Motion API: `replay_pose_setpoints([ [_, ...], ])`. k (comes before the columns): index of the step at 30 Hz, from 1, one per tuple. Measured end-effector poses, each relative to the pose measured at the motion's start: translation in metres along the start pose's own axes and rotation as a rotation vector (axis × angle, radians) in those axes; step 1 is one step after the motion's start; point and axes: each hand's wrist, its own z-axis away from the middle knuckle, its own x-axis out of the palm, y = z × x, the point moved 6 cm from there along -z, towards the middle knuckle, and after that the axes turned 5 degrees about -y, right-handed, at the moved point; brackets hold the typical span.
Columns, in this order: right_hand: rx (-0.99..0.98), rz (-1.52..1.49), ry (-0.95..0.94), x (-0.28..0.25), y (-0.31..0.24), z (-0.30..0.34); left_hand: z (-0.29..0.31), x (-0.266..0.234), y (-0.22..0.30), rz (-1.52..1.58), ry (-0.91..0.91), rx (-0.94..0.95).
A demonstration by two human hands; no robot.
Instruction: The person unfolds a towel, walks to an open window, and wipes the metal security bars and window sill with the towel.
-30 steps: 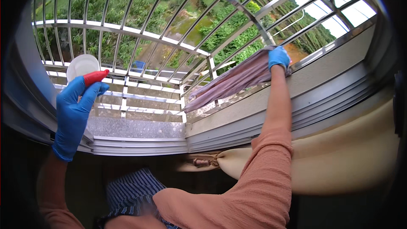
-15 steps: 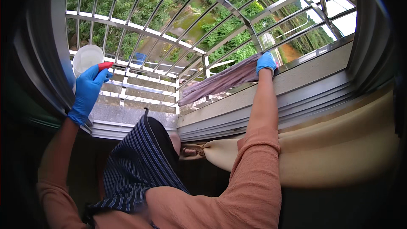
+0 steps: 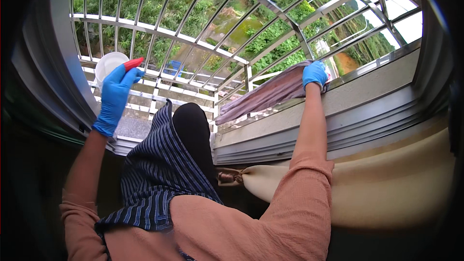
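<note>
My left hand grips a white spray bottle with a red trigger by the window grille; my right hand clutches a mauve cloth on the sill.

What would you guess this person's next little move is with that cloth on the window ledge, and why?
Probably sliding the cloth along the window ledge. The right hand presses one end on the ledge while the rest trails over it; the left hand holds a white spray bottle aside.
</note>
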Motion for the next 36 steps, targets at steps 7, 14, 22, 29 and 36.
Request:
replay_pose_setpoints([
  [7, 0.040, 0.121, 0.301, 0.002, -0.001, -0.001, -0.079, 0.089, 0.020, -0.022, -0.026, 0.209],
  [14, 0.055, 0.111, 0.284, 0.008, 0.013, -0.003, -0.194, 0.139, 0.044, -0.304, 0.150, 0.511],
  [22, 0.023, -1.241, 0.550, -0.035, 0.025, 0.010, -0.314, 0.157, 0.062, -0.898, 0.352, 0.680],
  [29, -0.191, -2.560, 0.432, -0.092, 0.008, -0.039, -0.401, 0.155, 0.042, -0.849, 0.402, 0.696],
  [36, -1.380, -2.149, 0.111, -0.280, 0.106, -0.172, -0.405, 0.171, 0.064, -1.165, 0.082, 0.443],
])
